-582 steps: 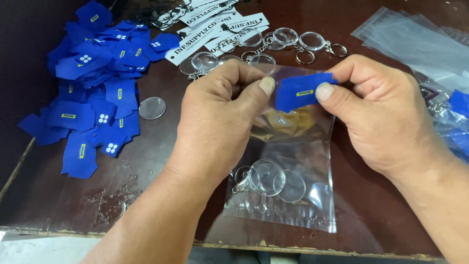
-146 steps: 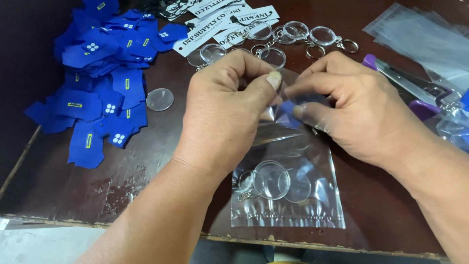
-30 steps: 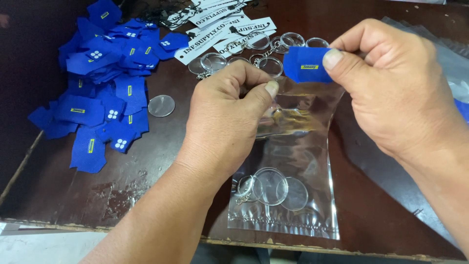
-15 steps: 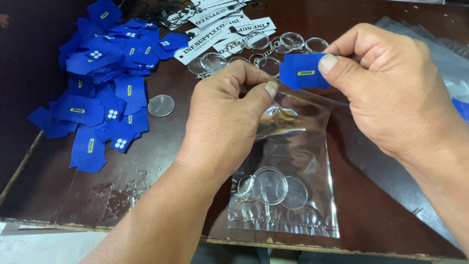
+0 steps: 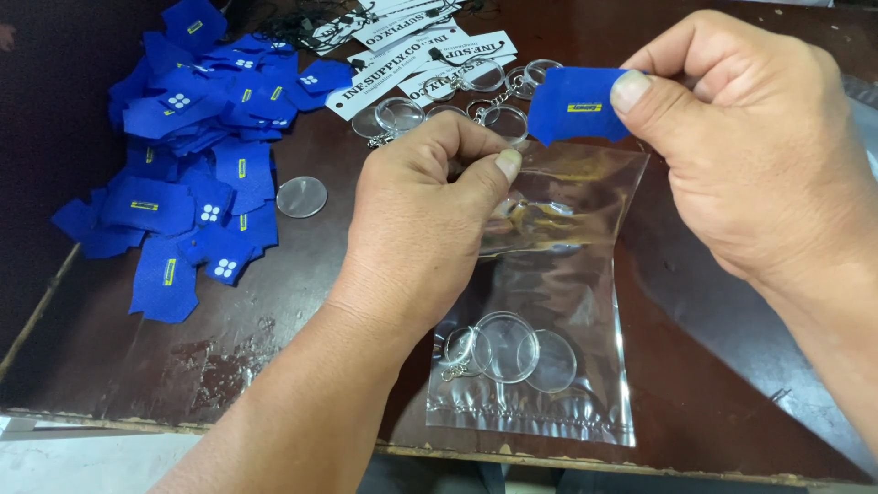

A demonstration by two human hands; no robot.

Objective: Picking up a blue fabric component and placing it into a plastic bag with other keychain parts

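Note:
My left hand [image 5: 416, 229] pinches the open top edge of a clear plastic bag [image 5: 549, 302] that lies on the dark wooden table [image 5: 274, 320]. Inside the bag, near its bottom, rest clear round keychain discs [image 5: 508, 348] with a small chain. My right hand [image 5: 750, 146] holds a blue fabric patch [image 5: 576, 105] with a small yellow mark between thumb and fingers, just above the bag's mouth.
A heap of blue fabric patches [image 5: 197, 137] covers the table's left side, with one loose clear disc [image 5: 302, 197] beside it. White printed cards [image 5: 412, 55] and several clear ring keychains [image 5: 457, 105] lie at the back. More clear bags [image 5: 864, 110] sit at the right. The table's front edge [image 5: 229, 432] is close.
My right hand has lifted the blue patch slightly up and away from the bag's mouth. The left hand keeps its pinch on the bag.

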